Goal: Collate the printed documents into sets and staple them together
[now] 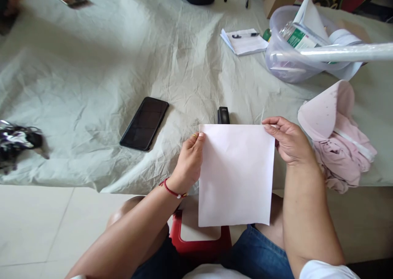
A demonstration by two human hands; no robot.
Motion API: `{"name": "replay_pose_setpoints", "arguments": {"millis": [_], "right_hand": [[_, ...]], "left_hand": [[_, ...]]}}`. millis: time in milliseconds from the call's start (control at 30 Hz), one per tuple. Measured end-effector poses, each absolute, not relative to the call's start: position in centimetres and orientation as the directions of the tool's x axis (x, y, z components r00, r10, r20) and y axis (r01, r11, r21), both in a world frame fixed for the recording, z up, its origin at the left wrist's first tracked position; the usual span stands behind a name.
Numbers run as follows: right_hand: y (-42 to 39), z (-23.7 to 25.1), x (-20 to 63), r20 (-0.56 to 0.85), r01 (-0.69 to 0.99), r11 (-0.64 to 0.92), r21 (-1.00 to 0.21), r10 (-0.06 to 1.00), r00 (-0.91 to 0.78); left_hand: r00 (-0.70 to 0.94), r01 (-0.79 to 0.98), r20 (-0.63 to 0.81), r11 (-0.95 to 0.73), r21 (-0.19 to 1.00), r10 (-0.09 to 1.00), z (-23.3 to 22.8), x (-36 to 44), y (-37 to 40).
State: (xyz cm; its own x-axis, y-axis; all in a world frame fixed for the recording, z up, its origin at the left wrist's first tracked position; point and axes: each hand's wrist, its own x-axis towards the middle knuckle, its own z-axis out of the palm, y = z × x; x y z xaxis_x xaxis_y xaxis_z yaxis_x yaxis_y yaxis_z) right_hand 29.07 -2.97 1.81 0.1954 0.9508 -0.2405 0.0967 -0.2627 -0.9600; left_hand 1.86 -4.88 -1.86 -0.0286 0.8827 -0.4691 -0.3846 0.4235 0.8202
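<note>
A white sheet of paper [236, 176] hangs over the table's near edge and my lap, its face blank. My left hand [192, 158] pinches its upper left corner between thumb and fingers. At the upper right corner, my right hand [285, 139] grips the sheet the same way, with a thin pale strip sticking up by the fingertips. Just behind the top edge lies a black stapler-like object [224, 115], its lower part hidden by the paper. To the left of my hands rests a black smartphone [144, 123] with a dark screen.
A wrinkled pale cloth [190, 66] covers the table. Right of my right hand lies a pink cap or cloth [340, 135]. Behind it stands a plastic basket [288, 72] with a long wrapped roll [353, 53]. A notepad [245, 43] bears a pen. Dark shiny material [20, 141] lies far left.
</note>
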Motion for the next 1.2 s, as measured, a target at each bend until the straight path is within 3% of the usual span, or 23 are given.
{"name": "replay_pose_setpoints", "arguments": {"millis": [133,433,633,733,833,1000,1100,1200], "right_hand": [[-2.9,1.7,28.6,-0.337,-0.042,-0.338,-0.940,0.909,0.244],[-2.9,0.4,28.0,-0.348,-0.149,-0.315,-0.937,0.864,0.363],[-3.5,-0.9,27.5,-0.328,-0.100,-0.313,-0.945,0.912,0.246],[-4.0,-1.2,27.9,-0.293,0.001,-0.302,-0.953,0.925,0.242],[-4.5,-0.8,29.0,-0.302,0.064,-0.327,-0.943,0.919,0.253],[-6.1,1.2,31.4,-0.452,0.062,-0.470,-0.881,0.873,0.183],[-7.0,1.8,32.8,-0.504,0.047,-0.523,-0.851,0.839,0.203],[-7.3,1.5,33.7,-0.584,0.028,-0.599,-0.800,0.789,0.192]], "left_hand": [[-0.043,-0.378,-0.457,0.409,0.830,0.888,-2.0,1.8,-4.8],[-0.048,-0.412,-0.437,0.381,0.828,0.898,-2.2,1.9,-4.7],[-0.065,-0.522,-0.491,0.390,0.759,0.869,-1.4,2.1,-4.5],[-0.008,-0.551,-0.539,0.447,0.705,0.842,-0.7,2.0,-4.5],[0.113,-0.481,-0.537,0.519,0.707,0.836,-0.3,1.4,-4.4],[0.287,-0.211,-0.504,0.567,0.796,0.814,-0.1,0.2,-4.7],[0.412,-0.143,-0.548,0.646,0.750,0.728,0.2,0.4,-5.2],[0.375,-0.143,-0.643,0.727,0.672,0.668,0.5,1.4,-5.5]]}}
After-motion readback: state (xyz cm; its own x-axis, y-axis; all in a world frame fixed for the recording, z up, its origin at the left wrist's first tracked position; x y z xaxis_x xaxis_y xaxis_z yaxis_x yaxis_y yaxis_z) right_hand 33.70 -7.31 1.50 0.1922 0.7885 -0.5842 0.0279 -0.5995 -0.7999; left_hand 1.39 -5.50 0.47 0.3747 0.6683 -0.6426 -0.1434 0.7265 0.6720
